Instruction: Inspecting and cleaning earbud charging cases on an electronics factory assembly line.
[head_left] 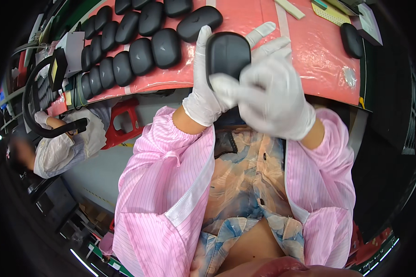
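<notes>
A smooth black rounded case (228, 54) is held up over the front edge of the table in my left hand (202, 90). The gloved fingers of that hand lie along the case's side and support it. My right hand (275, 94), also in a white glove, is just right of the case and overlaps its lower edge. Motion smears its fingers, so I cannot tell whether they grip anything. Behind the case, another black case (199, 23) lies on the pink table covering (323, 60).
Several like black cases (141, 56) stand in rows at the left of the table. One more black case (351, 40) lies at the right edge. A yellow perforated sheet (329, 15) is at the far right. Another person (62, 143) sits at the left near a red stool (123, 122).
</notes>
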### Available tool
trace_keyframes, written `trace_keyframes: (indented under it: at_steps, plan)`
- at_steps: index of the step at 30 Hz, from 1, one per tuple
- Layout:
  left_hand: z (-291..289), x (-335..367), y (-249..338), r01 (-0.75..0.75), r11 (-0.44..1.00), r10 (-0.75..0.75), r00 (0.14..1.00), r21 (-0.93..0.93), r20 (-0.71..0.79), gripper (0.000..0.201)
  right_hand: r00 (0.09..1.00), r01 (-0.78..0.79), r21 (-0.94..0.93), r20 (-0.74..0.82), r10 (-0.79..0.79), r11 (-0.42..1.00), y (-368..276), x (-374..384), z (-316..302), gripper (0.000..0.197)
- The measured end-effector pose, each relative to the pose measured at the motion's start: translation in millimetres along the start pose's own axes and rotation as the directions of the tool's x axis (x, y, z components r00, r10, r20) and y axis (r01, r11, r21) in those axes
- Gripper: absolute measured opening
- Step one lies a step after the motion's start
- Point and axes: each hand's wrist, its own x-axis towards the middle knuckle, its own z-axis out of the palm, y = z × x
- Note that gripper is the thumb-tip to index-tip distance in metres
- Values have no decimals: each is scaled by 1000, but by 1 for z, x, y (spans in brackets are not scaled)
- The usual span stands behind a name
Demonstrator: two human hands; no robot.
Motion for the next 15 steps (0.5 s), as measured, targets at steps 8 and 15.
trace_keyframes:
  at_steps: [8, 15]
  plan:
    - [-11, 8, -6, 101, 976, -72, 986, -194, 152, 91, 967, -178, 106, -167, 194, 978, 42, 0, -32, 31]
    - [-11, 12, -4, 21, 990, -8, 995, -139, 99, 97, 995, -48, 230, -76, 68, 972, 16, -30, 9, 31]
